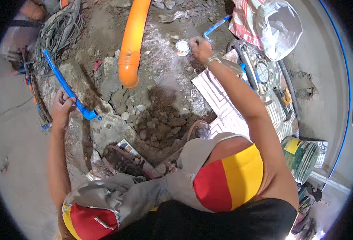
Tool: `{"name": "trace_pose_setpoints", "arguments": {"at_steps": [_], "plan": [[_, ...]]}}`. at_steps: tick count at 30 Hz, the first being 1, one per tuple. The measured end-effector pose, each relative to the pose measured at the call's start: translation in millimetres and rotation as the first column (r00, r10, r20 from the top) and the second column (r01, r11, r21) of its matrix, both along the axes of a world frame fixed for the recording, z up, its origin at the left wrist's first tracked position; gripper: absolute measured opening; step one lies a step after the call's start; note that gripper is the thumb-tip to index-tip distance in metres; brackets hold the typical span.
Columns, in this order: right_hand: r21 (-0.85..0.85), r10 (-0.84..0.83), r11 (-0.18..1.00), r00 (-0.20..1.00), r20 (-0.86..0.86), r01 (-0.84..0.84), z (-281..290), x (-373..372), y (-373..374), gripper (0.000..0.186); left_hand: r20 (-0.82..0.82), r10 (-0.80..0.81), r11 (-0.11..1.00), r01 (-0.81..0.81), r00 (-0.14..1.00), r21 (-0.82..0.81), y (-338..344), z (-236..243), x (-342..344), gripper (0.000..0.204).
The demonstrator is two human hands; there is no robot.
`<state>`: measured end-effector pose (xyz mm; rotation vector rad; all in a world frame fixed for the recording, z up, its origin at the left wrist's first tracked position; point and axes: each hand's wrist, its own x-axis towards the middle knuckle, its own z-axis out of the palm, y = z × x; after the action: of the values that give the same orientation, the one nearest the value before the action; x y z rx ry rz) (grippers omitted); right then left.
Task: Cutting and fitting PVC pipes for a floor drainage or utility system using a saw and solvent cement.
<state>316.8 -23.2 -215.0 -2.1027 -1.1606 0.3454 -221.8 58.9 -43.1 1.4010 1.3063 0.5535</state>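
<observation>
While my left fingers (pixel 69 103) are clamped round the blue pipe (pixel 61 80), its elbow end sits just below and to the right of them, and the longer part runs up and away to their left. From where I'm driving this, the grip looks decent, but being nearer the elbow, I'd expect the long part to swing if the wrist rolls.

The right fingers (pixel 195 40) are bunched together right beside the small white-topped can (pixel 182 46), which is on the ground just left of them. Can't tell if they're touching it or pinching something, it's too small to see. A second blue pipe (pixel 217 27) lies just beyond them, and the white sack (pixel 282 34) is further off to their right.

How I'd do it: hold the blue pipe snug without twisting, elbow mouth clear of the grit. Go slow and low with the right fingers, because the can could easily tip on that uneven ground. Also watch the orange pipe (pixel 132 44) running between both sets of fingers, and the rubble (pixel 164 124) nearer me; that bend looks easy to clip.
</observation>
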Motion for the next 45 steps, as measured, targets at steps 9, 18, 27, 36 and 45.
{"name": "trace_pose_setpoints", "arguments": {"at_steps": [9,18,27,36,45], "plan": [[-0.028,0.117,0.992,0.986,-0.118,-0.121,-19.3,11.8,-13.0,0.015,0.001,-0.136,0.989,0.136,0.991,-0.06,-5.5,-6.4,14.1,0.038],[0.095,0.085,0.99,0.976,0.201,-0.106,23.8,34.2,-28.9,0.027,-0.001,-0.163,0.985,0.163,0.987,-0.059,-14.1,-17.4,27.6,0.039],[-0.536,0.052,0.832,0.943,0.328,0.141,56.9,117.0,-224.3,0.03,-0.275,-0.234,0.949,0.157,0.933,-0.274,-11.7,7.4,-50.7,0.072],[-0.601,0.05,0.799,0.998,0.024,-0.026,11.4,69.4,-399.8,0.061,-0.019,-0.027,0.952,0.02,0.999,-0.306,-7.8,0.4,-50.1,0.069],[-0.395,0.143,0.918,0.955,0.261,-0.03,26.2,83.1,-406.2,0.035,0.416,0.259,0.917,-0.088,0.872,-0.388,-3.8,-7.3,-77.2,0.039]]}}
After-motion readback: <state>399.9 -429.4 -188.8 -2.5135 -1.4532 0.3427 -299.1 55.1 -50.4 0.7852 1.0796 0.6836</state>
